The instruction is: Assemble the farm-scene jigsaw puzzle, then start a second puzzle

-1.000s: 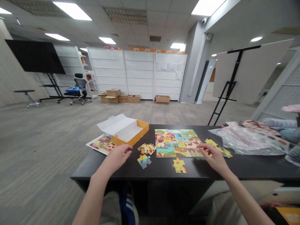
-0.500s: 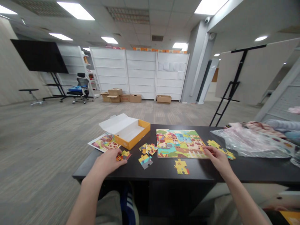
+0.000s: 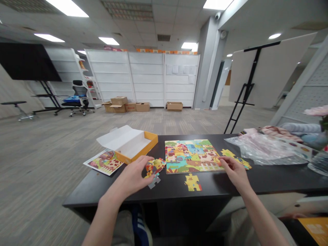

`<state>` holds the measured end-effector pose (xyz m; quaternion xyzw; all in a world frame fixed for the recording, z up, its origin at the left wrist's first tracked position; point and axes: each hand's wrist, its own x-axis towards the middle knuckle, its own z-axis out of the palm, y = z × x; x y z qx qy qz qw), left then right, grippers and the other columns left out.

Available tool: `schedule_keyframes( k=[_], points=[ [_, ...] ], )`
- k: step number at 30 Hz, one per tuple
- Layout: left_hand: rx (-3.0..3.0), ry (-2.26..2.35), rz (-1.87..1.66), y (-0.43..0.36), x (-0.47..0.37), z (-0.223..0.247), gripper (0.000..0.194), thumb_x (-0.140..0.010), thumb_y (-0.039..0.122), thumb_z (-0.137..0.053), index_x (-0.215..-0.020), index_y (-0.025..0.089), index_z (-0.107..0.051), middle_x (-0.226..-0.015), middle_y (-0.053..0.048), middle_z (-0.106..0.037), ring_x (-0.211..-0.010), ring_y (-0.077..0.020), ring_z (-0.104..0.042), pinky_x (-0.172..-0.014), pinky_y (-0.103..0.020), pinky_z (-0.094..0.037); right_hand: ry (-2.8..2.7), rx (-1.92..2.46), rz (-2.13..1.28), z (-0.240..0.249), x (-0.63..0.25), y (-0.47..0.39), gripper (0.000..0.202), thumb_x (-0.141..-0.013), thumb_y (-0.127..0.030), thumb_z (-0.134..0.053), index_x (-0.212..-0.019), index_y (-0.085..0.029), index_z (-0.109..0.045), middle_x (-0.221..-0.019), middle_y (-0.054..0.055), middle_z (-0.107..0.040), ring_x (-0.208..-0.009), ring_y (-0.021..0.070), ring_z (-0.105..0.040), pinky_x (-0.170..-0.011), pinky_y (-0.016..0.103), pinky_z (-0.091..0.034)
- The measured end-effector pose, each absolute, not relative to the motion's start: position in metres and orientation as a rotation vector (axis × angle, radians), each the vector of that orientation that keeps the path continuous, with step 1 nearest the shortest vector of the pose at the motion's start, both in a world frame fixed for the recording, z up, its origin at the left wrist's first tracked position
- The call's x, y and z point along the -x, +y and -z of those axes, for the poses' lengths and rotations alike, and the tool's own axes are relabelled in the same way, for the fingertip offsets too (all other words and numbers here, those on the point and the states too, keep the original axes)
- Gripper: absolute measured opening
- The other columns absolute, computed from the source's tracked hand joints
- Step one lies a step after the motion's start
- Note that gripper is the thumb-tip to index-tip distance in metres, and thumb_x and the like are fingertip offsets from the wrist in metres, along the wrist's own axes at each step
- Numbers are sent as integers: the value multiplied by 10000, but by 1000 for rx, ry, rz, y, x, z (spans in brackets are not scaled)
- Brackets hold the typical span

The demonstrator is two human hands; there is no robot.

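Observation:
My left hand (image 3: 135,176) pinches a puzzle piece (image 3: 150,168) between thumb and fingers, above loose pieces just left of the puzzle. Part of a grey-edged loose piece (image 3: 154,181) shows beneath it. The colourful farm puzzle (image 3: 192,155) lies flat on the table, with many pieces joined. My right hand (image 3: 235,172) is at the puzzle's right edge, its fingers curled together at the fingertips; what they grip, if anything, is hidden. A yellow puzzle piece (image 3: 193,182) lies in front of the puzzle. More yellow pieces (image 3: 228,153) lie beyond my right hand.
An open yellow box (image 3: 138,150) with a white lid stands at the back left of the dark table (image 3: 102,189). Beside it lies a printed picture sheet (image 3: 105,162). Clear plastic packaging (image 3: 269,148) and a glass vase (image 3: 319,164) are on the right.
My left hand has carried the puzzle piece rightward, over the loose pieces by the puzzle. My right hand stays at the puzzle's right edge. The view has turned slightly right.

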<state>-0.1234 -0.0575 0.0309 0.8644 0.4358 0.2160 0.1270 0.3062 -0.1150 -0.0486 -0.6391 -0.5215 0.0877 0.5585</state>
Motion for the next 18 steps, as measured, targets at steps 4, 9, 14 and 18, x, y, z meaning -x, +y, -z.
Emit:
schedule_keyframes(
  k=[4,9,14,18],
  points=[
    [-2590,1094,-661,-62,65,-37,396,-821,353,-627,-1196,252,-548,-1251,-56,-613,-1043,-233,-651,-912,-333,-510,-1215,1433,-169,48,-283,-134,327,-877,-522,-618,-889,-205,-695,-890,83,-733,-785,223,-676,-701,315,-551],
    [-2695,912,-627,-67,4,-38,277,-848,369,-617,-1093,257,-549,-1129,-49,-628,-1000,-237,-641,-853,-343,-514,-1377,1417,-466,55,-240,-152,279,-905,-497,-613,-989,-234,-659,-909,67,-726,-827,228,-686,-671,294,-551],
    [-2781,752,-769,-65,-39,-33,307,-810,308,-648,-1081,239,-522,-1091,-39,-616,-987,-234,-632,-795,-338,-525,-1305,1308,-555,50,-218,-145,298,-903,-477,-638,-1040,-223,-568,-888,51,-708,-753,193,-664,-652,282,-538],
    [-2796,750,-782,-54,-56,-31,329,-803,280,-649,-1101,233,-518,-1117,-48,-609,-992,-234,-634,-783,-331,-533,-1418,1408,-385,35,-242,-135,268,-923,-477,-595,-951,-211,-620,-845,52,-707,-699,186,-640,-625,287,-508]
  ],
)
